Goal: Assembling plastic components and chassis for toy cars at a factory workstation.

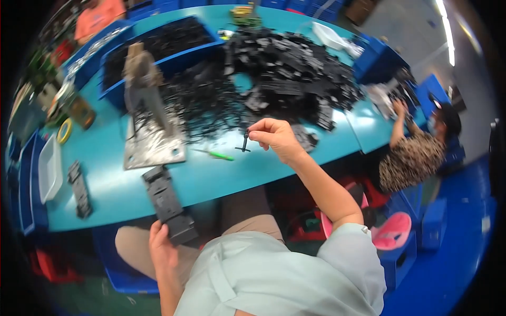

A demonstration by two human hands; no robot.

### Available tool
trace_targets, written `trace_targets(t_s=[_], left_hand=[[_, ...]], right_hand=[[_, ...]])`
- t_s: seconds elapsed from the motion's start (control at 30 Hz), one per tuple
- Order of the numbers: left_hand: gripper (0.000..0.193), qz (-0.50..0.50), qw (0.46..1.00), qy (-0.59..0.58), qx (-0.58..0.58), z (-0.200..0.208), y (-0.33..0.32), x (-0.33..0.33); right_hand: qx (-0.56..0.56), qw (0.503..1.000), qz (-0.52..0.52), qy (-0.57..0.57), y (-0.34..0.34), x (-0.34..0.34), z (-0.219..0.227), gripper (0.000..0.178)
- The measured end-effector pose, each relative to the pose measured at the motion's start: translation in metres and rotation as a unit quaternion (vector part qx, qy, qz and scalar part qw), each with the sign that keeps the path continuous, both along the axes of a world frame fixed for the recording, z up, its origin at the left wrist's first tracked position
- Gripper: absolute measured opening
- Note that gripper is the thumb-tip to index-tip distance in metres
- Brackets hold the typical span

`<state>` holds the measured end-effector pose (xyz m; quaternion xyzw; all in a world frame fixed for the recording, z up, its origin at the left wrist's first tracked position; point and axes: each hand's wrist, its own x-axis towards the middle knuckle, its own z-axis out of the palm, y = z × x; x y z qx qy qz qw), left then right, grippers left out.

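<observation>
My left hand (pixel 163 246) is closed on the near end of a long black plastic housing (pixel 167 203), which slants up from my lap to the table's front edge. Its far end lies just before the metal base plate (pixel 155 142) of a bench press. Over the table, my right hand (pixel 276 138) pinches a small black T-shaped plastic part (pixel 244 142) between thumb and fingertips, its crossbar hanging down. Below and left of that hand a green-handled screwdriver (pixel 220 156) lies on the teal table. Another black housing (pixel 79 189) rests farther left.
Behind my hands are a heap of black plastic housings (pixel 295 73) and a pile of thin black parts (pixel 203 100). The press's upright (pixel 150 100) stands before a blue bin (pixel 215 42). A white tray (pixel 50 168) sits far left. A co-worker (pixel 421 147) sits at the right.
</observation>
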<state>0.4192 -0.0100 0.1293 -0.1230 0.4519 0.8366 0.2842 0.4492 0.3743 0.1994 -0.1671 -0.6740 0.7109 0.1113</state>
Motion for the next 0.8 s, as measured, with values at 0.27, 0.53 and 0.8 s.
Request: trace_targets(t_s=[0.27,0.53,0.8], left_hand=[[0.021,-0.007,1.000,-0.002,-0.026,0.009,-0.001,-0.006],[0.017,-0.002,0.999,-0.004,-0.032,0.011,-0.002,-0.006],[0.022,-0.032,0.997,0.013,-0.070,0.013,0.002,-0.010]], right_hand=[[-0.037,0.905,-0.424,0.027,0.162,0.156,-0.024,0.021],[-0.073,0.752,-0.654,0.044,0.272,0.200,-0.054,0.034],[0.279,0.936,-0.186,0.111,0.039,0.034,0.015,0.011]])
